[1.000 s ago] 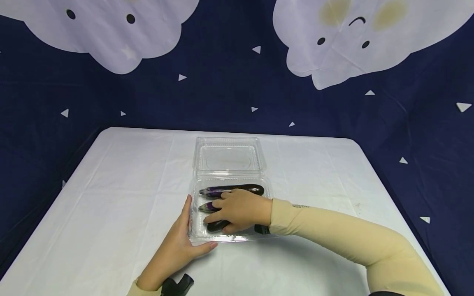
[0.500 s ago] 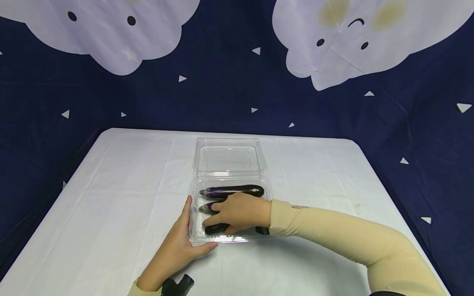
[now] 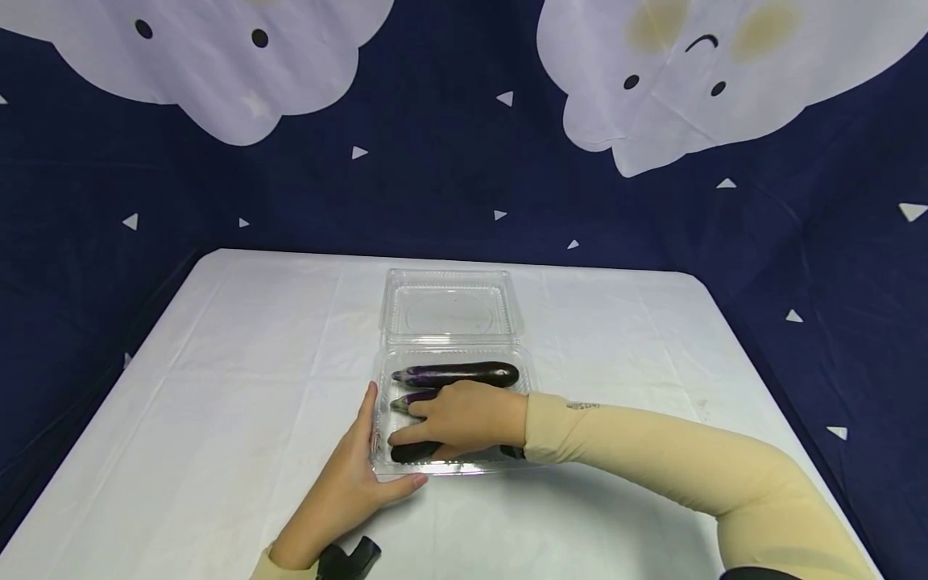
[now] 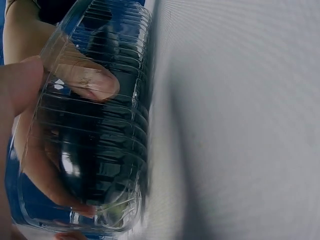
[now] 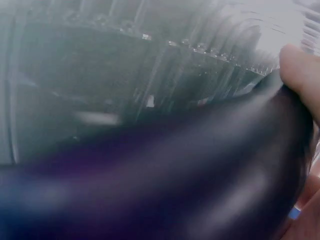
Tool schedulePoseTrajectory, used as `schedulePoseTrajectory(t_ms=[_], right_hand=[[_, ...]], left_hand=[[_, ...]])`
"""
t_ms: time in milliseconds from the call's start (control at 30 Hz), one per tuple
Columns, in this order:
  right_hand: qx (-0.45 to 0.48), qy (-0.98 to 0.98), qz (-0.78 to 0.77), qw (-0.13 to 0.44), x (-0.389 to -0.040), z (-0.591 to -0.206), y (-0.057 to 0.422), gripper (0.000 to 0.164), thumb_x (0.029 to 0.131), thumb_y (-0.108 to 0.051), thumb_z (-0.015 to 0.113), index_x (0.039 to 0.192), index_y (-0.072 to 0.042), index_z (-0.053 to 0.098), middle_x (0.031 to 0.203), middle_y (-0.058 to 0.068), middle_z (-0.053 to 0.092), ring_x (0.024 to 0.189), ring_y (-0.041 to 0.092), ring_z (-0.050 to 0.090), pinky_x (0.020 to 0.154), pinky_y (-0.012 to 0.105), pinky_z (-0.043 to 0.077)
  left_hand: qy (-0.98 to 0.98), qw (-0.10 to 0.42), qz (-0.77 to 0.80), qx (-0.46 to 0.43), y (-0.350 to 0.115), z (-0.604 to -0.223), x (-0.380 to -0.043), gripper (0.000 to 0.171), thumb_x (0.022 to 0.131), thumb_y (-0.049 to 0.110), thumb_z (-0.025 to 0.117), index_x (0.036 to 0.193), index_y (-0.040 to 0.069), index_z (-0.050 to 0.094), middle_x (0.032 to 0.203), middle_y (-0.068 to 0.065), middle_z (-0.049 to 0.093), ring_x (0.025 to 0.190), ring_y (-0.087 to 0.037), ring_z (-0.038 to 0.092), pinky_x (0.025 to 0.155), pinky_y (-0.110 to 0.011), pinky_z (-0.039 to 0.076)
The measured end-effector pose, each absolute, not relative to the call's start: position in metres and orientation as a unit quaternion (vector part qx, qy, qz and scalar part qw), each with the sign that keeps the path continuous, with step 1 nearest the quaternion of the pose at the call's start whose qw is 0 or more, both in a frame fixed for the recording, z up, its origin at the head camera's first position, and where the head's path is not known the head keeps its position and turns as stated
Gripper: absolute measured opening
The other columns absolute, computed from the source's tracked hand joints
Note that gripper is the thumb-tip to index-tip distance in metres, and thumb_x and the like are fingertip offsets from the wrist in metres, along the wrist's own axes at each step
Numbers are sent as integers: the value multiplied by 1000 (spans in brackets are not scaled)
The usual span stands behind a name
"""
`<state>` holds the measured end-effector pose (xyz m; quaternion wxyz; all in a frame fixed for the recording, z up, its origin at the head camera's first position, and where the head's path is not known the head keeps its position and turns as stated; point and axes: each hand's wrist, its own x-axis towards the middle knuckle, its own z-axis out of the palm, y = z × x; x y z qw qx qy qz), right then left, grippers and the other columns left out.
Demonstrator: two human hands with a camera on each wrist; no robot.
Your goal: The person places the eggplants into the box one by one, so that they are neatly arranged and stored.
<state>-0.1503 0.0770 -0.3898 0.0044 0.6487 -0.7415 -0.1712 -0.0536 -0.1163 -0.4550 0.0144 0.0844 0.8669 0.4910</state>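
A clear plastic clamshell container (image 3: 380,439) lies with its lid (image 3: 451,312) folded back. Three dark purple eggplants lie in the base: a back eggplant (image 3: 464,374), a middle eggplant (image 3: 408,401) partly under my right hand, and a front eggplant (image 3: 412,453). My right hand (image 3: 471,416) grips the front eggplant, thumb on the near side, fingers over the far side. In the right wrist view this eggplant (image 5: 190,180) fills the lower half. My left hand (image 3: 351,475) rests with straight fingers along the container's left side and its thumb along the front edge.
A white cloth covers the table (image 3: 217,419). Behind it hangs a dark blue backdrop (image 3: 435,185) with white clouds and small triangles. A black strap mount (image 3: 348,560) sits at the left wrist.
My right hand has moved slightly left and toward the front with the front eggplant, uncovering more of the back eggplant. My left hand has stayed in place.
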Motion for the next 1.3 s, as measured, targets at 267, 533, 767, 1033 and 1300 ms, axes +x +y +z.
schedulePoseTrajectory(t_ms=[267, 533, 767, 1033, 1300], right_hand=[[641, -750, -157, -36, -150, -389, 76, 58, 94, -53, 60, 147, -39, 40, 113, -4, 64, 56, 9, 57, 57, 25, 54], [624, -767, -118, -89, -153, -385, 76, 59, 92, -51, 65, 146, -40, 43, 112, -6, 67, 66, 10, 64, 63, 26, 56], [607, -775, -109, -134, -155, -379, 81, 70, 90, -46, 68, 151, -43, 35, 124, -5, 64, 80, 9, 67, 75, 26, 57], [601, -788, -84, -104, -159, -369, 96, 60, 95, -58, 52, 151, -39, 40, 114, -8, 52, 79, 7, 54, 70, 24, 52], [559, -822, -34, -104, -163, -362, 128, 71, 91, -63, 54, 153, -36, 36, 110, -7, 54, 86, 10, 55, 80, 30, 54]], left_hand=[[869, 8, 487, 89, -116, -455, -54, 133, 70, 50, 87, 160, 13, -3, 159, -23, 31, 143, -37, 38, 109, -57, 39], [870, 13, 486, 83, -115, -454, -55, 133, 70, 47, 88, 161, 14, -3, 159, -24, 29, 144, -38, 36, 111, -58, 37], [874, 18, 480, 77, -115, -454, -54, 133, 70, 49, 88, 161, 14, -3, 159, -24, 29, 144, -39, 35, 111, -59, 36], [873, 9, 480, 85, -115, -454, -54, 134, 69, 50, 87, 160, 11, -2, 159, -24, 29, 144, -38, 35, 111, -59, 36], [872, 10, 482, 84, -113, -452, -55, 135, 69, 48, 89, 160, 9, -3, 161, -24, 24, 145, -41, 33, 112, -60, 33]])
